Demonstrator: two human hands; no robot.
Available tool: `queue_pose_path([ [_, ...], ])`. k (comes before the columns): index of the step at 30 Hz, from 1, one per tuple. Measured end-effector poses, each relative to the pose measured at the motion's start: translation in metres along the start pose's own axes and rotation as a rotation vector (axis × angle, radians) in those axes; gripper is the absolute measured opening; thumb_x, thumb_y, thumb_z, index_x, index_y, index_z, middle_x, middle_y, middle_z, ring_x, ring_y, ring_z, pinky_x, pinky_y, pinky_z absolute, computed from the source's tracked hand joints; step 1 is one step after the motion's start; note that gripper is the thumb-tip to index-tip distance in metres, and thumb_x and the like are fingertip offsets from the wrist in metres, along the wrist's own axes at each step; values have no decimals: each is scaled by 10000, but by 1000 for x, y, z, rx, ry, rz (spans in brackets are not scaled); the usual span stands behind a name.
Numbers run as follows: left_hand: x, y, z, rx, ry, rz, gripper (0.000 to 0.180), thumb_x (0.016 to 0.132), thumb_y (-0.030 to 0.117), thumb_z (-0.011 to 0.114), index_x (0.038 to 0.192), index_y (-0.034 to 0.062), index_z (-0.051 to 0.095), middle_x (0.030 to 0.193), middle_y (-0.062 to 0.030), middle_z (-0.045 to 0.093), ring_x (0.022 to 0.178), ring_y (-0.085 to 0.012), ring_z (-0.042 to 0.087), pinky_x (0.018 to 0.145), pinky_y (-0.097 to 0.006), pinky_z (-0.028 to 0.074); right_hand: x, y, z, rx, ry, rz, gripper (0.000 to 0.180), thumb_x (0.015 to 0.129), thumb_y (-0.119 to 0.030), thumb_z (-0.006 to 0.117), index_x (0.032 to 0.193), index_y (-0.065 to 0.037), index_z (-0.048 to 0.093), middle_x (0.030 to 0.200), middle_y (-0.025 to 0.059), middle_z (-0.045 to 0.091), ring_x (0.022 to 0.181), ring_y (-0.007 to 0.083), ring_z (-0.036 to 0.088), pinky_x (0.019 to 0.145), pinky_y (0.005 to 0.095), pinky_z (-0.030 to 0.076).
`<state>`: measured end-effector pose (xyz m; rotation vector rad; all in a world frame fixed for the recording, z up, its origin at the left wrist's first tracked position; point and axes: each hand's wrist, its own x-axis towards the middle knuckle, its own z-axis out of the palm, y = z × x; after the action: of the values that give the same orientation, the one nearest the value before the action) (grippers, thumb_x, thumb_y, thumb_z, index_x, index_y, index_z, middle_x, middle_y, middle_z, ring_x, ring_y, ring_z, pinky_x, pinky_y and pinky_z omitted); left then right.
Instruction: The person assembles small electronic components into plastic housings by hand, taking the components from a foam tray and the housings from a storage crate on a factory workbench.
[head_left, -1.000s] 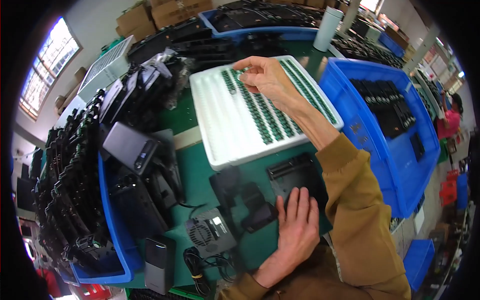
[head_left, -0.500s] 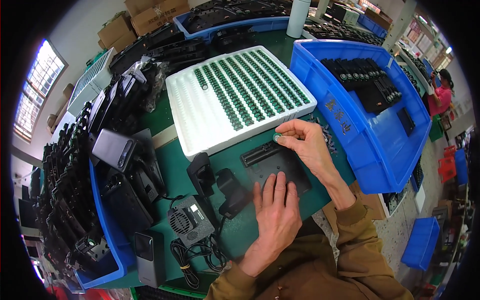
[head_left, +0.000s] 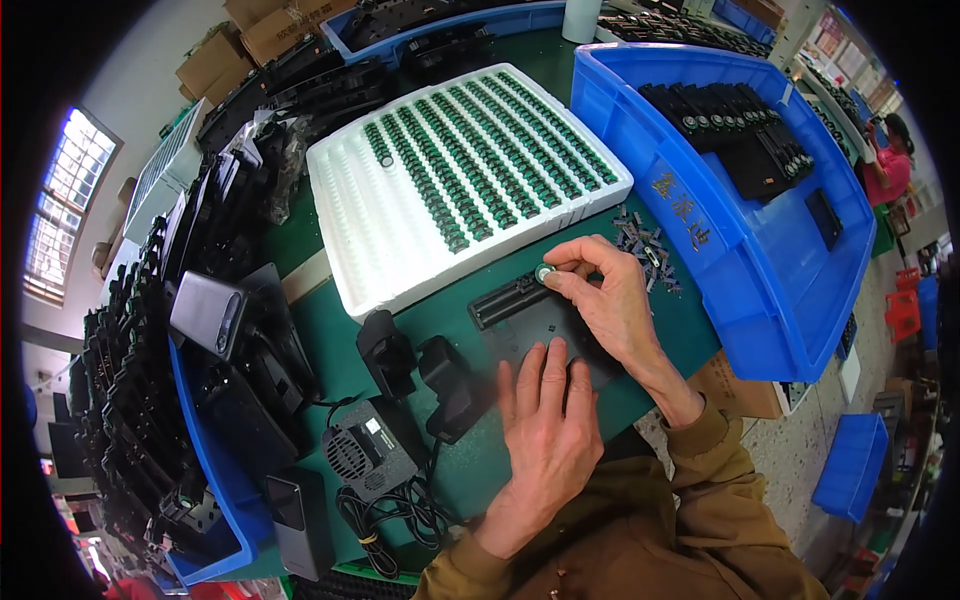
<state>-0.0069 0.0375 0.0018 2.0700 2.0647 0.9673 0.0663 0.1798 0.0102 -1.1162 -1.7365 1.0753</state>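
On the green table, a flat black plastic housing (head_left: 540, 327) with a raised long slot lies in front of me. My left hand (head_left: 548, 430) rests on its lower part, palm down, fingers stretched out. At the housing's upper right end, my right hand (head_left: 603, 300) pinches a small round part (head_left: 545, 273) with a silvery face and green rim between thumb and fingertips. Whether that part touches the housing I cannot tell. Beyond it stands a white foam tray (head_left: 370, 265), its right side filled with rows of small green-and-black parts.
Right of the tray is a blue bin (head_left: 700, 265) with several black housings. Small metal pieces (head_left: 648, 250) lie beside my right hand. At left are black curved stands (head_left: 385, 350), a grey vented box (head_left: 375, 450) with coiled cable, and stacked black parts (head_left: 130, 400). A person (head_left: 888, 170) is far right.
The view has shifted slightly, so the tray and table items sit further left. My right hand has brought the round part a little nearer the housing's end. My left hand stays on the housing.
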Motion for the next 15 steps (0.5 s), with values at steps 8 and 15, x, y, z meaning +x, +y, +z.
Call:
queue_pose_path([
  [8, -1, 2, 0, 16, -18, -6, 370, 805, 102, 710, 1156, 7, 646, 1337, -174, 560, 1258, -361, 505, 1093, -578, 333, -1, 11, -4, 70, -21, 23, 142, 843, -20, 718, 972, 16, 672, 863, 77, 619, 719, 131, 614, 604, 264, 518],
  [15, 0, 2, -3, 10, -34, -8, 383, 795, 88, 704, 1161, -2, 643, 1350, -184, 552, 1261, -380, 500, 1088, -594, 335, 2, 11, -4, 109, -42, 69, 126, 891, -32, 683, 1009, 11, 667, 869, 41, 606, 716, 98, 590, 570, 233, 512],
])
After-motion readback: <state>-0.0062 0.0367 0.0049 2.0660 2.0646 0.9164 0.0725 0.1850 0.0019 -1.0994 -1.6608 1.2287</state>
